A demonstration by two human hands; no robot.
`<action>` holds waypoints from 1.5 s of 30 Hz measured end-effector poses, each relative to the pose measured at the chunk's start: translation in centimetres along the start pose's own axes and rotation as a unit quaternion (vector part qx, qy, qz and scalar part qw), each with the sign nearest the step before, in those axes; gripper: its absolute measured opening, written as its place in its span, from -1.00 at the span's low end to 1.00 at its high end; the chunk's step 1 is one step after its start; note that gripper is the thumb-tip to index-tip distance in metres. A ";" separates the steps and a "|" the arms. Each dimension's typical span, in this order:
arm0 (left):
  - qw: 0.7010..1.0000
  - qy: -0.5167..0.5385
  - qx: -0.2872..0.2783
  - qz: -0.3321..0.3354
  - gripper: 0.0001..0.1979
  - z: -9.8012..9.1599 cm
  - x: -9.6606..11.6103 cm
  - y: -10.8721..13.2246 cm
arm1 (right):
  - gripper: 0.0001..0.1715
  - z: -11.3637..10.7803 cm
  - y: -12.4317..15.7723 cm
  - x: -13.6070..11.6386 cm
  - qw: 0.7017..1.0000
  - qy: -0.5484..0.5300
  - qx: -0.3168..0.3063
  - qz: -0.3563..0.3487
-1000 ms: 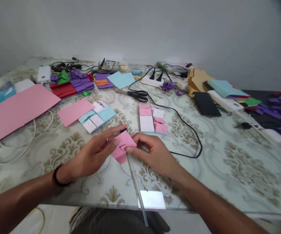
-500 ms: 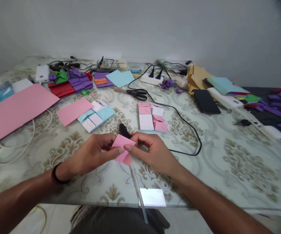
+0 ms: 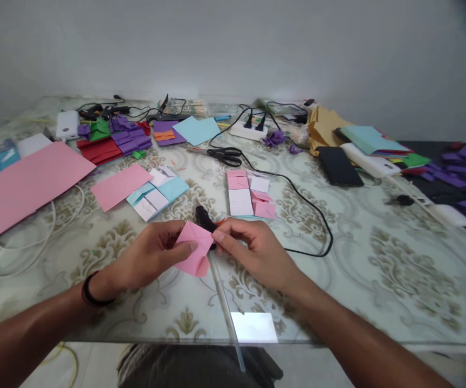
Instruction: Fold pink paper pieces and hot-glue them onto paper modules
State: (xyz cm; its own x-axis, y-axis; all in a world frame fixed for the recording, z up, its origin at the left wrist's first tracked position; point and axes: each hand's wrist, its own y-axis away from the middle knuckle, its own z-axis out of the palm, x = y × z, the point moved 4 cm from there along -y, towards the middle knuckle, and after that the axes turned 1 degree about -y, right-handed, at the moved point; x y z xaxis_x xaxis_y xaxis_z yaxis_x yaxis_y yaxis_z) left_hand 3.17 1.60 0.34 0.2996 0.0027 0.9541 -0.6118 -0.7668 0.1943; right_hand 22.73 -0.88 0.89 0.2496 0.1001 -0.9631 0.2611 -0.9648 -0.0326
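Note:
My left hand (image 3: 158,253) pinches a folded piece of pink paper (image 3: 194,240), thumb on top and fingers behind it. At the paper's right corner, my right hand (image 3: 253,250) has its thumb and fingertips closed on the edge. Creases run across the paper, and a small flap sticks out at its lower end. Just behind it lies a black glue gun (image 3: 204,216), partly hidden by paper and hand. A translucent glue stick (image 3: 230,323) extends from there toward the table's front edge and over it.
Folded blue-and-white paper pieces (image 3: 158,193) and pink-and-white ones (image 3: 251,195) lie beyond my hands. Scissors (image 3: 227,156), a white power strip (image 3: 249,131) and a black cable (image 3: 317,205) are farther back. Large pink sheets (image 3: 26,186) lie left, a black phone (image 3: 340,166) right.
The pink paper has turned and shifted slightly left in my left hand. My right thumb has slid from the paper's middle to its right corner.

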 end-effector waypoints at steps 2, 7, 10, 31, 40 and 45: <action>1.000 0.010 -0.001 0.005 -0.69 0.0 0.1 0.0 | -0.63 -0.2 0.1 0.1 1.000 -0.003 0.007 -0.004; 0.999 0.038 0.001 0.029 -0.70 -0.1 0.2 0.0 | -0.64 -0.6 0.0 0.5 0.999 -0.023 0.026 0.004; 0.998 0.044 0.000 0.036 -0.67 -0.2 0.0 -0.1 | -0.68 -1.1 -0.1 0.7 0.998 -0.058 0.038 -0.001; 0.990 -0.090 -0.108 0.006 -0.85 0.7 1.2 0.2 | -0.74 -1.3 0.2 -0.1 0.996 -0.064 0.029 -0.057; 0.991 -0.078 -0.104 0.012 -0.88 0.5 1.2 0.3 | -0.91 -1.0 0.3 -1.0 0.970 0.169 -0.014 -0.177; 0.990 -0.104 -0.090 0.032 -0.88 0.4 1.3 0.1 | -0.88 -1.5 0.1 -0.8 0.984 0.111 0.005 -0.142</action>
State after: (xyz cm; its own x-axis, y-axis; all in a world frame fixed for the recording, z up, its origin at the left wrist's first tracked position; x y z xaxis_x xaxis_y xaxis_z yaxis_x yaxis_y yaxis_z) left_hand 3.75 1.28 1.56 0.3900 -0.1889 0.9013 -0.7487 -0.6349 0.1909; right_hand 23.98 -0.66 2.10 0.3658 0.4158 -0.8327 0.3403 -0.8925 -0.2961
